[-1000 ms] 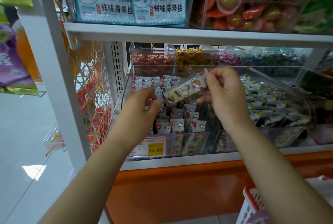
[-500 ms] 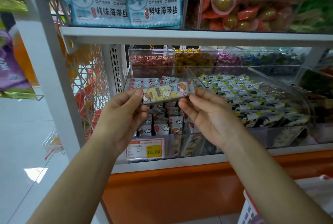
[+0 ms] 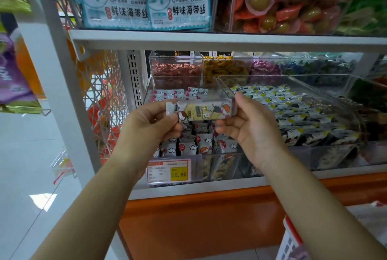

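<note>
Left hand (image 3: 152,121), right hand (image 3: 249,128) pinch snack packet (image 3: 204,110) ends, level.

Two blue packets (image 3: 178,8) read "鲜味海带丝"; the price tag (image 3: 169,170) shows 15.80.

Head camera looks forward and down, close to the shelf (image 3: 209,40).

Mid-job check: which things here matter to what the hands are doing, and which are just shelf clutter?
In the job: snack packet, pinched at its ends by left hand and right hand; clear bin behind it.
Lying about: price tag, seaweed packs, black-and-yellow packets, basket.
</note>
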{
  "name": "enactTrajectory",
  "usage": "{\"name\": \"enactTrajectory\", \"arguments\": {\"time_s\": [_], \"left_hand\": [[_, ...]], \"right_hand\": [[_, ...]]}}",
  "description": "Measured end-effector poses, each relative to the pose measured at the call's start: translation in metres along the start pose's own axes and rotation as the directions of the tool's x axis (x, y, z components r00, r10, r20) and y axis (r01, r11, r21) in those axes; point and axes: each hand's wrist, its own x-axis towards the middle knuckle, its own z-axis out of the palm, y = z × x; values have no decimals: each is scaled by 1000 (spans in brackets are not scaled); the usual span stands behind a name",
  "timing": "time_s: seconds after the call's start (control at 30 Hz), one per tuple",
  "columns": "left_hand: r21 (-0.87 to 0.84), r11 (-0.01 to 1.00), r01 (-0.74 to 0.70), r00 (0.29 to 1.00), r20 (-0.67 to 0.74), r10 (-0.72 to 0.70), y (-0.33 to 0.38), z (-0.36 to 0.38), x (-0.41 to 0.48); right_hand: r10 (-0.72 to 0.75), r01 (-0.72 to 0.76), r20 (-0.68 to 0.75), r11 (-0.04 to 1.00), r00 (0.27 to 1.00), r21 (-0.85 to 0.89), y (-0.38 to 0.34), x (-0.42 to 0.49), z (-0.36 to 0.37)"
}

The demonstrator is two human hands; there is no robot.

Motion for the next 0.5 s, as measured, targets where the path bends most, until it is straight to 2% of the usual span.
{"name": "enactTrajectory", "arguments": {"time_s": [0.03, 0.1, 0.23, 0.33, 0.5], "left_hand": [[59, 998, -38, 999, -10, 39, 0, 0, 0], [51, 997, -61, 998, 4, 61, 1, -1, -1], [-124, 992, 10, 1000, 28, -6, 2, -3, 1], [-170, 983, 63, 997, 60, -53, 4, -3, 2], [37, 999, 27, 997, 67, -30, 3, -4, -1]], "right_hand": [[-43, 42, -1, 995, 999, -90, 0, 0, -1], [-109, 109, 12, 970, 994, -216, 1, 1, -3], [-141, 165, 111, 950, 984, -264, 3, 2, -6], [-160, 217, 181, 905, 970, -365, 3, 1, -5], [-187, 245, 166, 843, 968, -480, 3, -1, -3]]}}
